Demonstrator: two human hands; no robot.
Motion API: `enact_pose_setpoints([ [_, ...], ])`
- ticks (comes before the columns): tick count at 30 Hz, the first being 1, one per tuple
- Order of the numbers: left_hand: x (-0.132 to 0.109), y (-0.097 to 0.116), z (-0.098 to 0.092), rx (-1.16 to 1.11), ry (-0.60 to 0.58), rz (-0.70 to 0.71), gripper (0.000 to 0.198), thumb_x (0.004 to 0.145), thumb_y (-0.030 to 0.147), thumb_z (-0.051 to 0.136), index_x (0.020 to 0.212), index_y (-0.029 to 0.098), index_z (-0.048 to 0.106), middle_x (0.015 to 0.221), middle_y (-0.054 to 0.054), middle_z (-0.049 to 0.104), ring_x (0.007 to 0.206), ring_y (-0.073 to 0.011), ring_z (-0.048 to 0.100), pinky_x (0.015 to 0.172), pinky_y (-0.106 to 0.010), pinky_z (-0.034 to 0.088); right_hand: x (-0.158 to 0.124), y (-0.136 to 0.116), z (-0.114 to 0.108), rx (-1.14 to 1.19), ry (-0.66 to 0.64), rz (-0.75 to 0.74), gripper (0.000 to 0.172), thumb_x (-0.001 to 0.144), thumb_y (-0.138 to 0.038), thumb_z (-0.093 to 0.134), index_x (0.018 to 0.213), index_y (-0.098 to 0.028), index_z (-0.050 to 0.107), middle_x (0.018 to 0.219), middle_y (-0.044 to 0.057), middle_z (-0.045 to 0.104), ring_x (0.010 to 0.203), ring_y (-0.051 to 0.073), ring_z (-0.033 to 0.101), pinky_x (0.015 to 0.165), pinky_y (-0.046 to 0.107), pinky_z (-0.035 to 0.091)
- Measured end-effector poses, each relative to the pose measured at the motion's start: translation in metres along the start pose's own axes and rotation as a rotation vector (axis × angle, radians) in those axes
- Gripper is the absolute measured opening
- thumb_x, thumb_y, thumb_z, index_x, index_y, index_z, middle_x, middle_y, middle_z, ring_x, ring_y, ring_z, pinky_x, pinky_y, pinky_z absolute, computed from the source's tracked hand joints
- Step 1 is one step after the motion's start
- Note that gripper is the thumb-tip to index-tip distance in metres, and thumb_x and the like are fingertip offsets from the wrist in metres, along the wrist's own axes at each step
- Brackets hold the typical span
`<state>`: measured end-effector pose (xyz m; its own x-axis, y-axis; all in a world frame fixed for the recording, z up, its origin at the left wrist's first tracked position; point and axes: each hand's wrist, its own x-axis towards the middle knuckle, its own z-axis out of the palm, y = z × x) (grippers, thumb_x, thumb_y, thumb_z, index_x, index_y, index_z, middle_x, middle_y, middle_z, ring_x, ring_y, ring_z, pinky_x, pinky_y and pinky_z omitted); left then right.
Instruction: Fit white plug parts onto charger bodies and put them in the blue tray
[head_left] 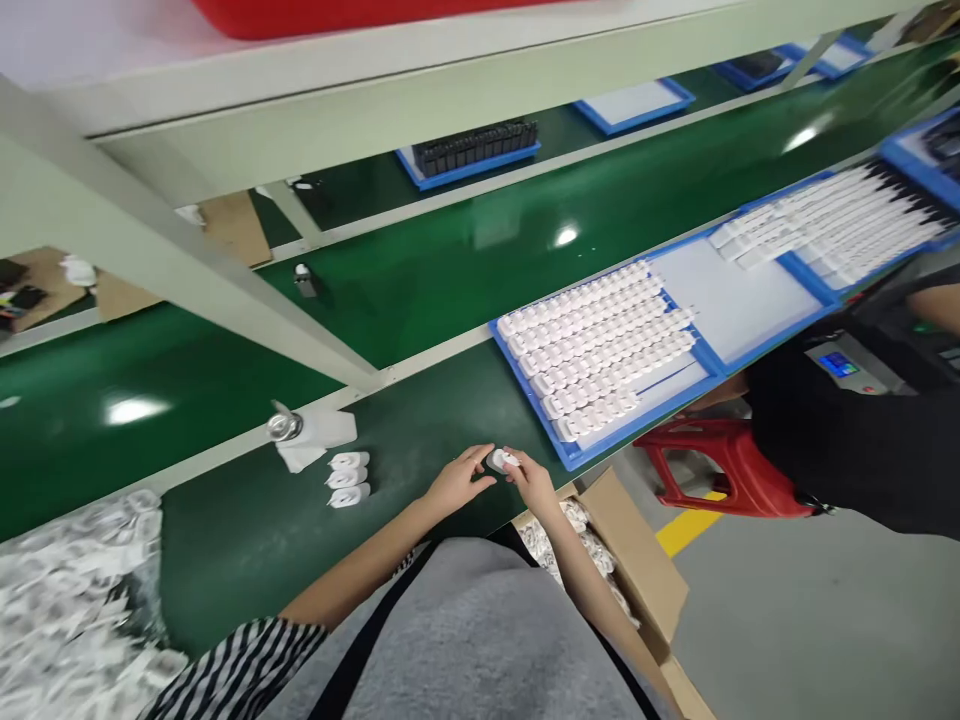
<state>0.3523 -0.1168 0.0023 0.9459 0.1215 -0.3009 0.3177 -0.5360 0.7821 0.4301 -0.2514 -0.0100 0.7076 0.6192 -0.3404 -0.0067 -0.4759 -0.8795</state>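
Over the green bench top (247, 560), my right hand (534, 484) pinches a small white plastic part (501, 459) between thumb and fingers. My left hand (459, 482) is just left of that part, thumb and fingers apart, its fingertips close to the part's edge; whether they touch it I cannot tell. Three similar white pieces (349, 478) stand in a short row to the left. Behind them are a white bottle with a metal top (319, 428) and a white cloth or wipe (298, 456).
Rows of white parts fill a blue tray (571, 458) on the right. Bagged white pieces (75, 600) lie at far left. Below the bench edge is an open cardboard box (637, 560). A co-worker (847, 430) sits at right, by a red stool (705, 470). A shelf post (225, 290) rises at left.
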Motion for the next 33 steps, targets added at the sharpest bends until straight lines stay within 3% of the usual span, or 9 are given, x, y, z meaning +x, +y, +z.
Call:
enact_pose_setpoints([
  [3, 0.006, -0.013, 0.0, 0.089, -0.089, -0.012, 0.029, 0.071, 0.021, 0.046, 0.1, 0.019, 0.049, 0.103, -0.001, 0.049, 0.068, -0.0087, 0.051, 0.07, -0.021, 0.04, 0.006, 0.011, 0.02, -0.188, -0.09, -0.044, 0.024, 0.069, -0.026, 0.047, 0.092, -0.021, 0.051, 0.093, 0.004, 0.056, 0.067, 0.016, 0.056, 0.067, 0.03, 0.043],
  [6, 0.009, -0.018, 0.001, 0.221, -0.124, -0.02, 0.026, 0.072, 0.02, 0.045, 0.097, 0.018, 0.052, 0.097, -0.002, 0.051, 0.074, -0.0118, 0.052, 0.071, -0.022, 0.039, 0.008, 0.018, 0.022, -0.318, -0.145, 0.015, 0.03, 0.065, -0.02, 0.054, 0.094, -0.02, 0.048, 0.089, 0.003, 0.058, 0.069, 0.016, 0.056, 0.065, 0.028, 0.043],
  [15, 0.021, -0.001, 0.003, 0.557, -0.31, -0.077, 0.019, 0.072, 0.019, 0.043, 0.085, 0.01, 0.053, 0.079, -0.009, 0.056, 0.071, -0.0214, 0.054, 0.058, -0.028, 0.04, 0.006, -0.007, 0.023, -0.798, -0.202, 0.014, 0.019, 0.067, -0.017, 0.054, 0.086, -0.017, 0.052, 0.092, 0.007, 0.055, 0.079, 0.021, 0.054, 0.062, 0.026, 0.041],
  [21, 0.022, -0.002, 0.003, 0.533, -0.341, -0.061, 0.02, 0.074, 0.014, 0.038, 0.088, 0.01, 0.051, 0.079, -0.009, 0.057, 0.072, -0.0207, 0.055, 0.06, -0.028, 0.04, 0.007, -0.013, 0.028, -0.845, -0.242, 0.052, 0.026, 0.073, -0.014, 0.046, 0.099, -0.015, 0.047, 0.107, 0.01, 0.049, 0.087, 0.021, 0.051, 0.068, 0.027, 0.04],
  [26, 0.022, 0.004, -0.003, 0.545, -0.407, -0.08, 0.023, 0.073, 0.02, 0.042, 0.091, 0.008, 0.049, 0.085, -0.012, 0.056, 0.078, -0.0221, 0.053, 0.063, -0.028, 0.04, 0.007, -0.015, 0.024, -0.841, -0.278, 0.054, 0.024, 0.072, -0.018, 0.049, 0.095, -0.015, 0.048, 0.097, 0.009, 0.054, 0.086, 0.021, 0.051, 0.067, 0.026, 0.039],
  [30, 0.021, 0.006, -0.009, 0.585, -0.386, -0.032, 0.038, 0.067, 0.024, 0.052, 0.102, 0.009, 0.043, 0.09, -0.013, 0.054, 0.081, -0.0236, 0.053, 0.063, -0.028, 0.041, 0.003, -0.014, 0.022, -0.81, -0.239, 0.053, 0.036, 0.07, -0.02, 0.052, 0.103, -0.014, 0.041, 0.097, 0.009, 0.054, 0.083, 0.02, 0.052, 0.065, 0.025, 0.039],
  [33, 0.022, 0.006, -0.01, 0.623, -0.361, 0.015, 0.03, 0.068, 0.016, 0.049, 0.097, 0.01, 0.047, 0.085, -0.012, 0.056, 0.078, -0.0229, 0.054, 0.062, -0.028, 0.041, 0.002, -0.015, 0.023, -0.83, -0.22, 0.091, 0.03, 0.069, -0.02, 0.053, 0.097, -0.014, 0.044, 0.091, 0.007, 0.055, 0.078, 0.02, 0.054, 0.061, 0.024, 0.038],
])
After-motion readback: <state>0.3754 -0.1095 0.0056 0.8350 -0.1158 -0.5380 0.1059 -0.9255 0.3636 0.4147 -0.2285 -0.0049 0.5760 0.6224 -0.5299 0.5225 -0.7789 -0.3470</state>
